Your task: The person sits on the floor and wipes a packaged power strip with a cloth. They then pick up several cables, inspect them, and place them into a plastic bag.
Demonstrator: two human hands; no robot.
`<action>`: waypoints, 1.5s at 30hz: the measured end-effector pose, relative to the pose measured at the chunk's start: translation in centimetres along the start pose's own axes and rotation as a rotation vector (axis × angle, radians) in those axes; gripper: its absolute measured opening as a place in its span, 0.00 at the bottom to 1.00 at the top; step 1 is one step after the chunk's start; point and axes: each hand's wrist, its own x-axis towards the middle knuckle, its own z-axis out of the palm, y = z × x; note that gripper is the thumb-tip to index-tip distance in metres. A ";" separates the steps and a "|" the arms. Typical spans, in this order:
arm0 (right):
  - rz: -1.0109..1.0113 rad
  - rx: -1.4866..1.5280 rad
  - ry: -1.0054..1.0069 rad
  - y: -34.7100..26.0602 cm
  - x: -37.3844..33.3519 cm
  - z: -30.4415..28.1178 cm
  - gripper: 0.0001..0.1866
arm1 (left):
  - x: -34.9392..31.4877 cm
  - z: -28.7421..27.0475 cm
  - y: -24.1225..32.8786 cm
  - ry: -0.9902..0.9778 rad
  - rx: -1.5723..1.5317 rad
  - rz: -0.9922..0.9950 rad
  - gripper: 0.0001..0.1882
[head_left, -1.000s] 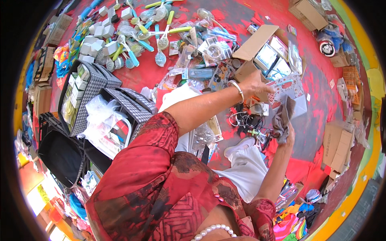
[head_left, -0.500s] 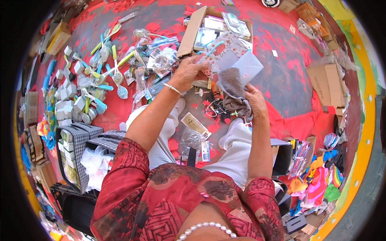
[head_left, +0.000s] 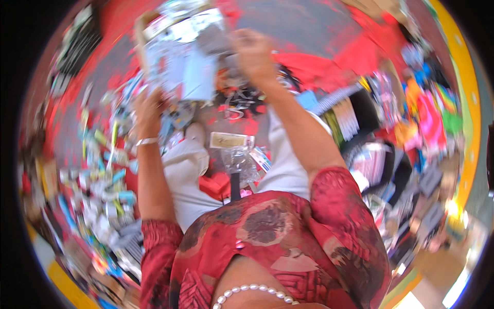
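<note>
Motion smears the picture. My left hand [head_left: 149, 109], with a bangle at its wrist, is closed on the lower left corner of a pale printed plastic packet [head_left: 169, 69]. A flat light-blue piece [head_left: 200, 77] lies against the packet's right side. My right hand [head_left: 254, 55] is closed on a grey fuzzy cloth item [head_left: 214, 40] at the upper right of these; its exact kind is too blurred to tell. Just beyond, an open cardboard box [head_left: 141, 44] holds several white packages.
Dark cables [head_left: 239, 98] lie between my feet, with a flat tan package [head_left: 231, 140] and clear plastic wrap [head_left: 241, 162] nearer. Brushes and small boxes [head_left: 100, 190] are heaped on the left. Dark bins [head_left: 363, 110] and colourful cloth [head_left: 429, 118] lie on the right.
The view has swung right, so the box and both hands appear further left and higher. My hands are further apart, still with the packet and the grey cloth.
</note>
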 end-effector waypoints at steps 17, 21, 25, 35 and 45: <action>0.144 -0.530 -0.761 -0.2 -2.0 1.4 0.29 | -1.2 -1.9 1.6 -0.048 0.034 0.253 0.13; 0.247 -0.018 -0.753 -0.1 -2.0 1.9 0.33 | -1.2 -1.5 2.0 -0.135 -0.251 0.141 0.09; 0.121 -0.147 -0.770 1.1 -1.4 2.3 0.29 | -0.1 -2.5 0.6 -0.270 -0.412 0.149 0.05; 0.501 0.249 -0.749 -0.1 -1.3 0.1 0.16 | -3.2 -1.2 1.4 -0.282 -0.216 0.044 0.08; 0.132 -0.124 -0.796 -1.7 -1.4 -0.3 0.17 | -3.6 -3.1 0.5 0.345 -0.031 0.317 0.12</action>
